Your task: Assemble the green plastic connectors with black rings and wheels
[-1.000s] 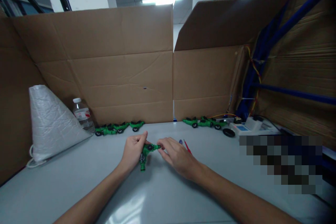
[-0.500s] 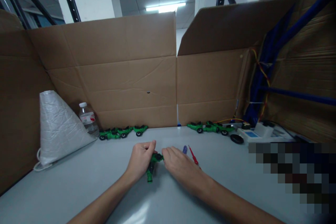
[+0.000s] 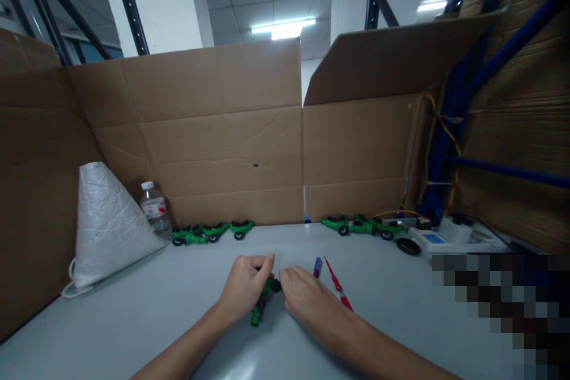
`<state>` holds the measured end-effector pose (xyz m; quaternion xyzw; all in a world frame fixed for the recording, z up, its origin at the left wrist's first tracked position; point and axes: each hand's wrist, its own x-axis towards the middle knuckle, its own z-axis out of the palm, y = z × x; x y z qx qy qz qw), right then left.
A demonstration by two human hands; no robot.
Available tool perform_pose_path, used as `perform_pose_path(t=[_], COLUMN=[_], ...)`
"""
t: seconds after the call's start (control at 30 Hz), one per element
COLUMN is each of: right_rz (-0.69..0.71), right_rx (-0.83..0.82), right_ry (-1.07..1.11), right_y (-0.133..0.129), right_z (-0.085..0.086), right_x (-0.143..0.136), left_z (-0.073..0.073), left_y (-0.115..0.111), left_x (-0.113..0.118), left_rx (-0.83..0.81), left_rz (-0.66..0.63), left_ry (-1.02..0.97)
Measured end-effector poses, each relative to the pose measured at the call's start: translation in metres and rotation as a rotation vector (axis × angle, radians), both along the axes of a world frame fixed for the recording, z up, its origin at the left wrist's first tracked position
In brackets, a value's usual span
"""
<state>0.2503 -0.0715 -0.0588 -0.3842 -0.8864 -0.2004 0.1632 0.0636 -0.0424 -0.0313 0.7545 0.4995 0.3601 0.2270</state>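
Between my hands, just above or on the white tabletop, is a green toy car with black parts and a dark round wheel at its right end. My left hand is closed round its far side, thumb on top. My right hand has its fingers curled at the wheel end of the toy car; its fingertips are hidden, but they seem to pinch the toy there. Right of my right hand lie a purple-handled screwdriver, partly hidden, and a red screwdriver.
Green toy cars stand in rows at the back left and back right. A silver bag and a water bottle are at left. A black ring lies by a white power strip. Cardboard walls enclose the table.
The view has tilted up slightly, so everything sits lower. The toy car has turned a little between my hands, and its dark wheel shows more clearly beside my right fingers.
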Motion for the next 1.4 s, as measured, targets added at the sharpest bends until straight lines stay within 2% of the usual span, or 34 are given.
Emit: perform_pose_path(t=[0.1, 0.23, 0.33, 0.63, 0.87, 0.97, 1.13, 1.27, 1.4], right_rz=[-0.006, 0.005, 0.026, 0.040, 0.068, 0.100, 0.178, 0.247, 0.246], right_rx=[0.007, 0.031, -0.008, -0.445, -0.548, -0.546, -0.528, -0.509, -0.525], right_ry=[-0.002, 0.030, 0.095, 0.488, 0.642, 0.712, 0.812, 0.808, 0.784], right_y=[0.000, 0.004, 0.007, 0.007, 0.007, 0.006, 0.005, 0.007, 0.009], right_z=[-0.004, -0.017, -0.020, 0.001, 0.007, 0.011, 0.015, 0.017, 0.019], right_x=[-0.002, -0.002, -0.003, 0.005, 0.011, 0.012, 0.013, 0.014, 0.016], left_z=[-0.001, -0.002, -0.001, 0.003, 0.005, 0.006, 0.008, 0.010, 0.011], left_y=[0.001, 0.001, 0.004, 0.015, 0.019, 0.019, 0.016, 0.009, 0.006], left_x=[-0.001, -0.001, -0.002, -0.008, -0.011, -0.014, -0.013, -0.011, -0.010], left_rx=[0.009, -0.013, -0.025, -0.097, -0.170, -0.134, -0.024, 0.007, 0.028], left_rz=[0.005, 0.008, 0.018, 0.032, 0.137, 0.152, 0.109, 0.087, 0.082], left_ry=[-0.008, -0.026, -0.067, -0.300, -0.489, -0.469, -0.362, -0.283, -0.235])
